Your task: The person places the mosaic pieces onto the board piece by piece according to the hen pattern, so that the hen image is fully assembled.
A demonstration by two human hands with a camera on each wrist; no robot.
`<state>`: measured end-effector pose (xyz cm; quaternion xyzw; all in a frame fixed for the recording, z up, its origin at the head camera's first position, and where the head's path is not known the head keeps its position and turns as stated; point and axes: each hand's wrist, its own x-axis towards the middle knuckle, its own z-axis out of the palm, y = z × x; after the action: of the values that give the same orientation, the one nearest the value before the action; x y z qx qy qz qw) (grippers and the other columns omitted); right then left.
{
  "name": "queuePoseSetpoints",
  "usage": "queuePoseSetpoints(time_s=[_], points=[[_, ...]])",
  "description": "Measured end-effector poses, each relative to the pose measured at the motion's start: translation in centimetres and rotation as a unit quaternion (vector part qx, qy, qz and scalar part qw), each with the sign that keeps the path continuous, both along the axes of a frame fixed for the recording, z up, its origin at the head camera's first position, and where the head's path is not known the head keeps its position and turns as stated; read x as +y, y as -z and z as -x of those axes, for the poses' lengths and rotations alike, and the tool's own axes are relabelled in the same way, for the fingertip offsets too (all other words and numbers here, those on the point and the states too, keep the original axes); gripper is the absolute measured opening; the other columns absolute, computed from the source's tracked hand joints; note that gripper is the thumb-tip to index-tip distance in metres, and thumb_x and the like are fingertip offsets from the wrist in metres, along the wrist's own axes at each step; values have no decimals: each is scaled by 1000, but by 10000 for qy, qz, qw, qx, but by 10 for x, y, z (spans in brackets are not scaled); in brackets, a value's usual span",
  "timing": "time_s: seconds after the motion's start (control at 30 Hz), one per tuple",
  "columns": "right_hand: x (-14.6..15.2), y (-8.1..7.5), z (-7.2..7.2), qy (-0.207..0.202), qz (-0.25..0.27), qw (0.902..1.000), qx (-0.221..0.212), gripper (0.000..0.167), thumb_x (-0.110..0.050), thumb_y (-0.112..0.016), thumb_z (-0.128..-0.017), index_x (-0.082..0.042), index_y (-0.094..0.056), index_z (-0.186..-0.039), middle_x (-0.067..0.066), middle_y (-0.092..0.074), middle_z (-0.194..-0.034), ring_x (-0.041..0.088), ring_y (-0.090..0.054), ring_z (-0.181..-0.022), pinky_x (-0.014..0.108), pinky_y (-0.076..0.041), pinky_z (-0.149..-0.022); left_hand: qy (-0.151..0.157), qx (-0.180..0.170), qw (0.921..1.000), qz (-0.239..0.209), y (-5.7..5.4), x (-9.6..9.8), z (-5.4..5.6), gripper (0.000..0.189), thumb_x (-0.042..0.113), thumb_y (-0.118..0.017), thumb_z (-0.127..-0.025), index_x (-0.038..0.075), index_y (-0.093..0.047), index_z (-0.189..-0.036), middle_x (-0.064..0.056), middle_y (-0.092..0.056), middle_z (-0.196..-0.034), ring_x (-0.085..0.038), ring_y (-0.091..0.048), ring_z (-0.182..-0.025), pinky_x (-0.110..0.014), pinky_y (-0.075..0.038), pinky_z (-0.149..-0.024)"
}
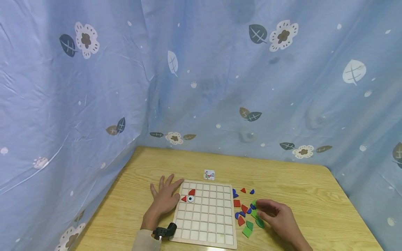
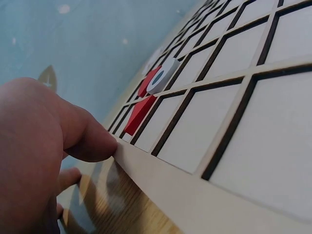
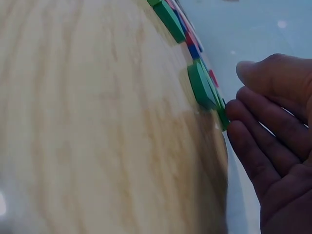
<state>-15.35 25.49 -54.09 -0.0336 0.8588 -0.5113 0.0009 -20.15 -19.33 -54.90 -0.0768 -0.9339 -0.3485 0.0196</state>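
A wooden grid board [image 1: 205, 216] lies on the table. In its upper left cells sit a red quarter-circle piece [image 1: 192, 192], a red triangle [image 1: 184, 198] and a white eye disc [image 1: 190, 199]. My left hand [image 1: 164, 197] spreads its fingers on the table beside the board's left side, a fingertip [image 2: 105, 146] right at the frame's edge. My right hand [image 1: 278, 218] hovers at the right of the loose pieces, fingers relaxed and slightly bent, with nothing held. Closest to it are a green square [image 1: 254, 214] and a dark green leaf-shaped piece [image 1: 259, 223].
Right of the board lie several red, blue and green pieces, among them a red square [image 1: 237, 203] and a bright green square [image 1: 247, 231]. Above the board is a small picture card [image 1: 209, 174]. A patterned blue curtain [image 1: 201, 87] hangs behind the table [image 1: 298, 181].
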Motion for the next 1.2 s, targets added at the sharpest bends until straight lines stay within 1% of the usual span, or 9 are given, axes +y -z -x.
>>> queuePoseSetpoints(time_s=[0.1, 0.2, 0.43, 0.53, 0.7, 0.83, 0.93, 1.03, 1.2], points=[[4, -2, -2, 121, -200, 9997, -91, 34, -13, -87, -93, -9, -80, -127, 8, -82, -125, 10, -79, -110, 17, -61, -91, 5, 3, 10000, 4, 0, 0, 0, 63, 10, -57, -97, 24, -61, -158, -21, -32, -178, -57, -6, -167, -87, 18, -117], [11, -3, -4, 262, -394, 9989, -20, 33, -12, -88, -93, -9, -81, -124, 8, -82, -122, 7, -79, -107, 17, -62, -89, -7, -2, 10000, 19, 1, 0, 0, 63, 10, -57, -97, 24, -61, -158, -20, -32, -178, -57, -5, -167, -87, 18, -118], [25, -5, -5, 612, -804, 9934, 544, 30, -6, -88, -91, -7, -82, -120, 11, -83, -118, -2, -76, -99, 14, -61, -83, 4, 5, 10000, 7, 1, 1, 1, 63, 10, -57, -97, 24, -61, -158, -21, -32, -178, -56, -6, -167, -87, 18, -118], [27, -5, -3, 595, -927, 9920, 625, 32, -7, -90, -89, -6, -82, -121, 11, -83, -117, 2, -78, -100, 15, -62, -83, -12, 52, 10000, -34, 0, 1, 0, 62, 10, -58, -97, 22, -62, -157, -22, -33, -177, -58, -6, -167, -87, 18, -118], [24, -5, 3, 415, -1186, 9911, 436, 37, -13, -91, -89, -9, -81, -124, 7, -83, -119, 11, -80, -104, 20, -63, -85, -32, 303, 9994, -164, 1, 1, -1, 62, 11, -58, -95, 19, -63, -156, -25, -36, -175, -62, -10, -164, -88, 18, -116], [20, -4, 9, 295, -1454, 9881, 410, 37, -11, -90, -89, -13, -81, -125, 3, -83, -120, 15, -80, -107, 22, -63, -87, -64, 336, 9992, -196, 0, 2, -2, 61, 11, -60, -93, 18, -64, -154, -26, -37, -173, -62, -11, -163, -88, 18, -117], [18, -3, 11, 269, -1565, 9862, 458, 37, -7, -89, -89, -13, -81, -124, 2, -83, -119, 18, -80, -107, 23, -63, -87, -57, 396, 9990, -193, 3, 1, 0, 61, 11, -60, -93, 17, -65, -153, -27, -38, -172, -63, -12, -162, -89, 17, -116], [18, -2, 12, 295, -1643, 9842, 582, 36, -4, -88, -88, -12, -81, -123, 2, -83, -118, 18, -80, -106, 23, -64, -87, -65, 347, 9993, -147, 3, 2, 1, 61, 11, -61, -93, 18, -65, -153, -26, -38, -173, -63, -12, -163, -89, 17, -116], [18, 0, 9, 388, -1560, 9849, 636, 35, -4, -87, -90, -12, -81, -123, 1, -83, -118, 16, -79, -105, 22, -63, -87, -66, 86, 9999, 37, 1, 1, 1, 63, 10, -60, -95, 24, -63, -156, -21, -34, -177, -58, -8, -166, -87, 17, -118]])
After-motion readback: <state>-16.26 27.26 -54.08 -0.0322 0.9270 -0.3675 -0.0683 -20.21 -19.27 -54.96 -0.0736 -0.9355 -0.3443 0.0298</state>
